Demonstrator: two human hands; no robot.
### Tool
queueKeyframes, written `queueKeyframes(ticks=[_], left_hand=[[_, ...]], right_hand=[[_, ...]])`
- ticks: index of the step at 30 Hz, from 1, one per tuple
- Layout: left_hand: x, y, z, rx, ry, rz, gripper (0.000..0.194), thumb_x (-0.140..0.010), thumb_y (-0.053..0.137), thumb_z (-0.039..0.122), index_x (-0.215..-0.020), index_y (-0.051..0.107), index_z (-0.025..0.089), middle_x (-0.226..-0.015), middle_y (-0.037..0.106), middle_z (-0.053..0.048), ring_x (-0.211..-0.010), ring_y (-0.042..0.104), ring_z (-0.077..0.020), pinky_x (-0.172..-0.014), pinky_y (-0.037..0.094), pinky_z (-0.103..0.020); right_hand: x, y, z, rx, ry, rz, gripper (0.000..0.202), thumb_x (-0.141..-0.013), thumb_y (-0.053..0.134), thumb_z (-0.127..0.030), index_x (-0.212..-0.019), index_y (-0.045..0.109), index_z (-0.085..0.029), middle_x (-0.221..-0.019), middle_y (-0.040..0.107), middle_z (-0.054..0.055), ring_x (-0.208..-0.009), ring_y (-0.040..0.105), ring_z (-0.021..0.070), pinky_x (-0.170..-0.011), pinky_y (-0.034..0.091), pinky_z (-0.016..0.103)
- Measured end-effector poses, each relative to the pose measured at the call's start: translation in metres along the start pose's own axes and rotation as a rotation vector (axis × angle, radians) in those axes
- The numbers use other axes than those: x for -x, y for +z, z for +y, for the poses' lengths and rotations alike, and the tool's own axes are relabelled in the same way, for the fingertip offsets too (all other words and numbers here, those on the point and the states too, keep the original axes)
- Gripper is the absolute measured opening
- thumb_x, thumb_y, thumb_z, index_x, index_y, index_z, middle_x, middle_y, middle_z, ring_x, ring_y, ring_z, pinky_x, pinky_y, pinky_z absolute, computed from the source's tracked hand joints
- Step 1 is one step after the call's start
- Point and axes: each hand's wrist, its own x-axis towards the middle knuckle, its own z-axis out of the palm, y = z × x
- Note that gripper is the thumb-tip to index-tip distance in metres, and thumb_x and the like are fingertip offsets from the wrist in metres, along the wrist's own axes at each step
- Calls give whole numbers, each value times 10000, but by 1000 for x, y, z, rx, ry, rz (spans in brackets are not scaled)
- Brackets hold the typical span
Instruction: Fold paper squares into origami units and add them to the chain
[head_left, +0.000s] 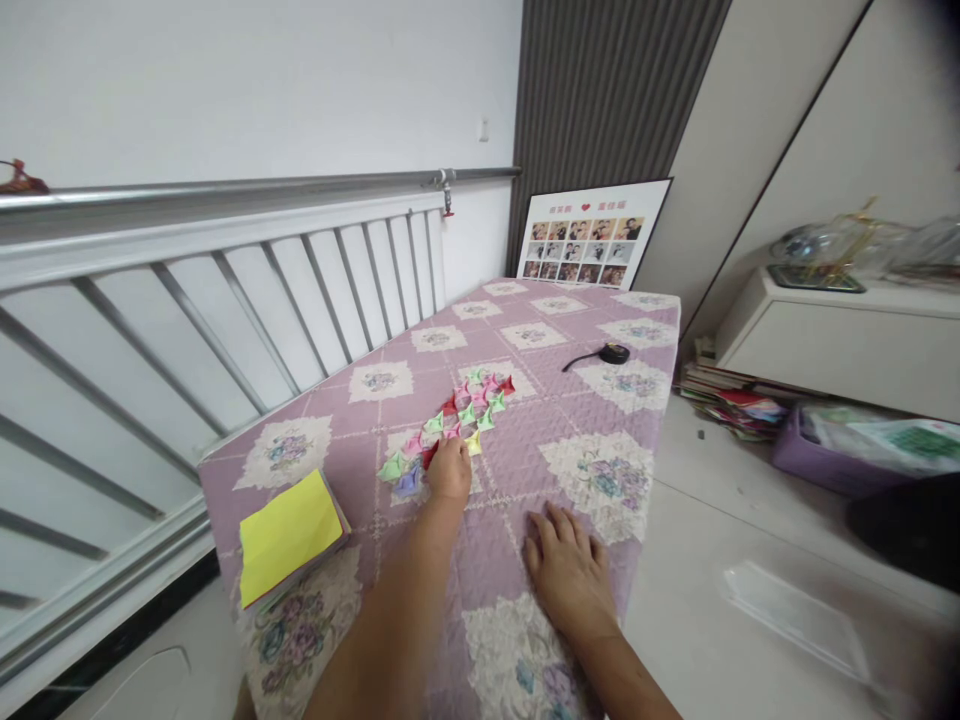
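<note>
Small folded paper pieces (466, 414) in green, pink, red, yellow and purple lie in slanting rows on the tablecloth. Over the near end of these rows is my left hand (450, 472), its fingers drawn together at a red folded paper piece (430, 455); my fingertips are partly hidden. A purple piece (409, 480) and a light green piece (391, 466) sit just left of that hand, and a yellow piece (473, 443) just beyond it. My right hand (571, 568) rests flat on the cloth with fingers spread, holding nothing.
A stack of coloured paper (291, 530), yellow on top, lies at the table's left edge. Farther back is a black tape measure (613, 353) with a strap. A metal railing (262, 300) runs along the left; a photo board (592, 235) leans behind the table.
</note>
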Motion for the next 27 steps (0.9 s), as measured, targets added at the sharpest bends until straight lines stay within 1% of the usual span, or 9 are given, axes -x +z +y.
queueKeyframes(ticks=[4,7,10,13,16,18,22,25,27], left_hand=[[9,-9,1,72,24,35,228,-850,528,128,-1058,592,194,-1080,613,-72,-1013,575,-191,-872,430,-280],[28,-22,2,133,67,54,240,-851,512,105,-1066,578,189,-1116,605,-77,-1072,550,-191,-927,419,-296],[66,-33,-2,193,112,32,200,-851,491,95,-995,593,188,-1020,642,-52,-1006,577,-170,-905,441,-282],[120,-40,-16,286,136,-36,189,-827,464,78,-872,605,197,-881,653,-20,-854,609,-150,-795,487,-267],[168,-50,-40,321,150,-81,218,-814,457,107,-930,610,210,-895,649,-27,-850,609,-165,-783,504,-301],[187,-66,-59,261,178,-49,245,-821,460,134,-986,617,224,-934,655,-37,-886,607,-182,-808,509,-336],[184,-121,-101,22,265,135,229,-833,467,155,-966,645,204,-1013,654,-69,-995,582,-225,-922,470,-408],[162,-167,-135,-167,175,190,303,-839,484,167,-1109,621,192,-1081,634,-88,-1057,550,-249,-969,427,-437],[147,-189,-154,-259,88,194,354,-840,505,197,-1184,589,180,-1196,592,-113,-1175,482,-280,-1032,364,-460]], right_hand=[[-1,-1,0,-9,-2,-15,393,-911,364,-333,-1243,554,-245,-1417,456,65,-1322,332,261,-1022,259,476],[-1,-2,0,-10,-4,-19,398,-910,360,-336,-1246,552,-244,-1417,455,67,-1326,327,262,-1023,259,477],[-1,-1,0,-7,1,-15,401,-907,357,-335,-1244,554,-240,-1418,455,69,-1327,325,265,-1029,252,482],[-2,1,0,-4,1,-16,414,-904,354,-348,-1254,546,-239,-1420,451,67,-1324,329,266,-1028,259,485],[-3,3,1,6,-1,-28,425,-901,344,-370,-1257,542,-247,-1414,456,58,-1319,333,267,-1019,278,490],[-5,5,2,15,-6,-20,429,-903,324,-380,-1250,543,-255,-1413,456,50,-1319,332,258,-1014,290,490],[-9,7,1,32,-6,-10,453,-901,289,-408,-1242,545,-256,-1404,461,52,-1310,343,251,-1015,294,490],[-10,6,-1,41,-9,-7,477,-895,271,-426,-1247,543,-253,-1406,459,52,-1312,345,251,-1020,294,483],[-10,4,-2,45,-3,-9,484,-893,265,-431,-1240,551,-253,-1410,455,49,-1311,350,249,-1021,299,471]])
